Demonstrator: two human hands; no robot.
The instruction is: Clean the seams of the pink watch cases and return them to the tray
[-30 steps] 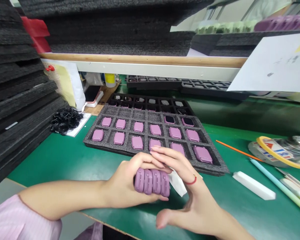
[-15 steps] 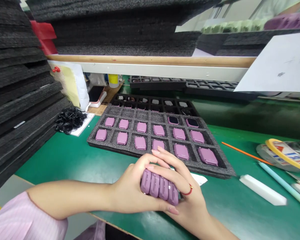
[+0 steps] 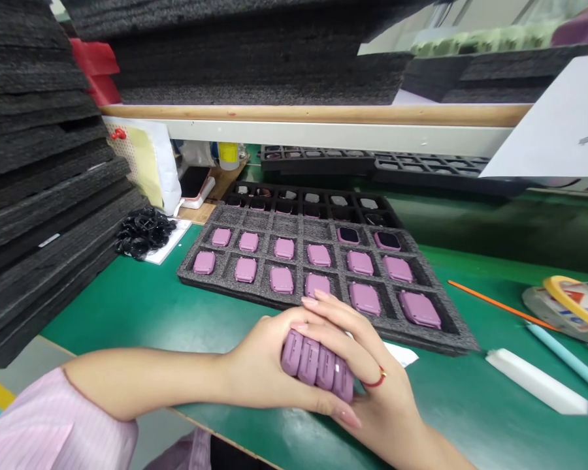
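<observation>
A row of several purple watch cases (image 3: pixel 317 363) is pressed together between my two hands, standing on edge. My left hand (image 3: pixel 269 365) wraps them from the left, its thumb along the near side. From the right, my right hand (image 3: pixel 372 378) closes over them, fingers overlapping the left ones, with a red ring on one finger. Just beyond lies a dark grey foam tray (image 3: pixel 235 295) with purple watch cases (image 3: pixel 365 298) in its front compartments. A few compartments farther back hold cases with black screens (image 3: pixel 349 235). Part of a white paper (image 3: pixel 400 354) shows behind my right hand.
Stacked black foam trays (image 3: pixel 34 189) rise at the left, beside a heap of black parts (image 3: pixel 146 234). A shelf (image 3: pixel 313 127) crosses above the tray. On the right lie a white block (image 3: pixel 536 382), a light-blue pen (image 3: pixel 568 359), an orange stick (image 3: pixel 500 303) and a tape roll (image 3: pixel 568 307).
The view has shifted slightly, so the tray and tools appear a little farther right. Both hands keep their hold on the watch cases, nearly unchanged.
</observation>
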